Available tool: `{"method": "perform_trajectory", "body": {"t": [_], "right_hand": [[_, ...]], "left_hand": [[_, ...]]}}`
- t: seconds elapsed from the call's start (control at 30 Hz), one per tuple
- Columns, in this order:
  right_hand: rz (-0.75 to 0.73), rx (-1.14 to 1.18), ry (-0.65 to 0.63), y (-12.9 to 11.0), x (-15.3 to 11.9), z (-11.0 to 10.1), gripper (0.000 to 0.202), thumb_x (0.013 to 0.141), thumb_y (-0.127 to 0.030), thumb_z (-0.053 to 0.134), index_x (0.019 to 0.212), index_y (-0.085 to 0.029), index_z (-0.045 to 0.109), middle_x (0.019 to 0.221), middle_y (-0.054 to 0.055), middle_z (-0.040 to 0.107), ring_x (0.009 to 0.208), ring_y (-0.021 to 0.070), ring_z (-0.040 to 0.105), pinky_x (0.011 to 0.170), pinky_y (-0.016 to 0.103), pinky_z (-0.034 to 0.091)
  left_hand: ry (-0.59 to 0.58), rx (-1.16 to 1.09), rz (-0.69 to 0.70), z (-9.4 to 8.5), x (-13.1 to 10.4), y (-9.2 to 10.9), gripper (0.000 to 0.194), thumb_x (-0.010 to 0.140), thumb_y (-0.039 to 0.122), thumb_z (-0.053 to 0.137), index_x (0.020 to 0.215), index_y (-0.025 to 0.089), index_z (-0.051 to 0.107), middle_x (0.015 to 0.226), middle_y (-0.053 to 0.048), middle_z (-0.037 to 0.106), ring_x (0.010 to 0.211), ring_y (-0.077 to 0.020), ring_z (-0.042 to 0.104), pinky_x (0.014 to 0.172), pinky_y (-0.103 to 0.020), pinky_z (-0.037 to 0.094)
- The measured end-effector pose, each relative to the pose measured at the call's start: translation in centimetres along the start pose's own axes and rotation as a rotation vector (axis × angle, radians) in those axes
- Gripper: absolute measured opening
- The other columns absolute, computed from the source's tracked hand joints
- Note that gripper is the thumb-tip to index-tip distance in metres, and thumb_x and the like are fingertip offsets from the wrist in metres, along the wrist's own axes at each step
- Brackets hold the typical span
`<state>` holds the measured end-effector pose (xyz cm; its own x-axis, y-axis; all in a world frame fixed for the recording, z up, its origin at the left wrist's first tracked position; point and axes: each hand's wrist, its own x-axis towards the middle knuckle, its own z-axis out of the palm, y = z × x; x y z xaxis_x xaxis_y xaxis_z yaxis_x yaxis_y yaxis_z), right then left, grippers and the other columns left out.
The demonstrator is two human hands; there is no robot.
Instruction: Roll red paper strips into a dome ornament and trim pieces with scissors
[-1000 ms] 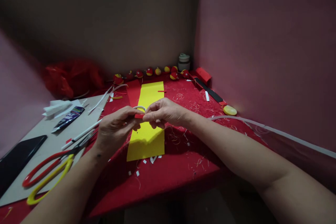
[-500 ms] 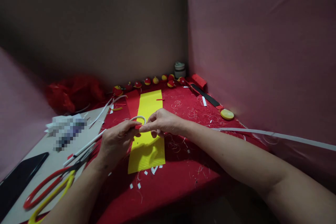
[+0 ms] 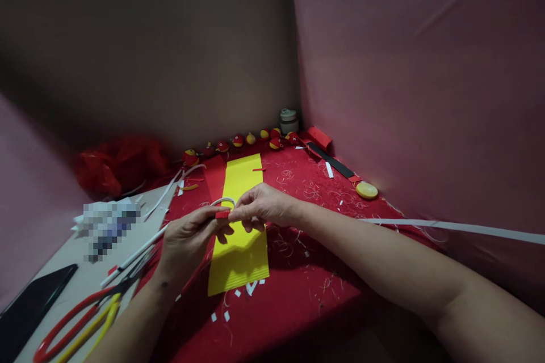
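Over the yellow corrugated sheet [image 3: 240,266], my two hands meet at a small red strip [image 3: 222,214]. My left hand [image 3: 189,235] is closed, pinching the strip between thumb and finger. From the other side, the fingertips of my right hand [image 3: 261,207] pinch the strip's right end. A thin white band [image 3: 223,200] curves just behind the fingers; which hand it is held by, if any, I cannot tell. Scissors [image 3: 89,317] with red and yellow handles lie to the left of my left forearm.
Several red and yellow balls [image 3: 222,146] line the back of the red cloth [image 3: 306,312], beside a lidded jar [image 3: 289,122]. A yellow round tin [image 3: 367,190] and white tape [image 3: 460,227] lie right. A dark flat device [image 3: 40,306] and red plastic bag [image 3: 123,161] are left.
The view has tilted up slightly, so the table things sit lower. More of the red strip shows between my fingers, and the fingers of my left hand have shifted around it.
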<state>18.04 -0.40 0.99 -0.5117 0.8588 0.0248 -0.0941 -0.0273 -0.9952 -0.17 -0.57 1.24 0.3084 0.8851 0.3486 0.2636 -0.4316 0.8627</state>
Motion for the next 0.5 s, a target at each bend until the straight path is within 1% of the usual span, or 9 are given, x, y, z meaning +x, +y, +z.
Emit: {"method": "perform_trajectory", "body": {"t": [0.13,0.23,0.37,0.5], "right_hand": [[0.044,-0.038,0.014,0.2,0.3,-0.1,0.031,0.066,-0.040,0.074,0.063,-0.012,0.059,0.045,-0.004,0.056,0.033,0.0036,0.043,0.035,0.018,0.027],[0.072,-0.088,0.036,0.3,0.4,-0.3,0.031,0.067,-0.040,0.073,0.063,-0.012,0.059,0.044,-0.004,0.056,0.032,0.0040,0.043,0.035,0.019,0.028],[0.101,-0.135,0.063,0.3,0.3,-0.3,0.031,0.068,-0.039,0.073,0.062,-0.013,0.057,0.042,-0.004,0.054,0.030,0.0041,0.041,0.035,0.019,0.027],[0.104,-0.152,0.058,0.3,0.1,-0.3,0.033,0.066,-0.042,0.074,0.062,-0.013,0.057,0.043,-0.003,0.054,0.032,0.0045,0.041,0.035,0.019,0.027]], "left_hand": [[-0.024,0.045,0.045,-0.2,0.1,-0.5,0.015,0.070,0.025,0.066,0.079,0.013,0.066,0.053,0.000,0.066,0.044,-0.0139,0.061,0.045,-0.022,0.053],[-0.042,0.102,0.107,-0.4,0.2,-0.9,0.015,0.072,0.027,0.065,0.081,0.014,0.066,0.055,0.000,0.067,0.044,-0.0138,0.062,0.045,-0.022,0.053],[-0.084,0.223,0.177,-0.8,0.5,-1.3,0.016,0.073,0.028,0.064,0.082,0.016,0.066,0.058,0.000,0.068,0.047,-0.0142,0.064,0.045,-0.021,0.053],[-0.138,0.352,0.222,-1.1,0.8,-1.1,0.017,0.076,0.032,0.060,0.081,0.017,0.066,0.058,0.000,0.068,0.047,-0.0131,0.064,0.045,-0.019,0.051]]}}
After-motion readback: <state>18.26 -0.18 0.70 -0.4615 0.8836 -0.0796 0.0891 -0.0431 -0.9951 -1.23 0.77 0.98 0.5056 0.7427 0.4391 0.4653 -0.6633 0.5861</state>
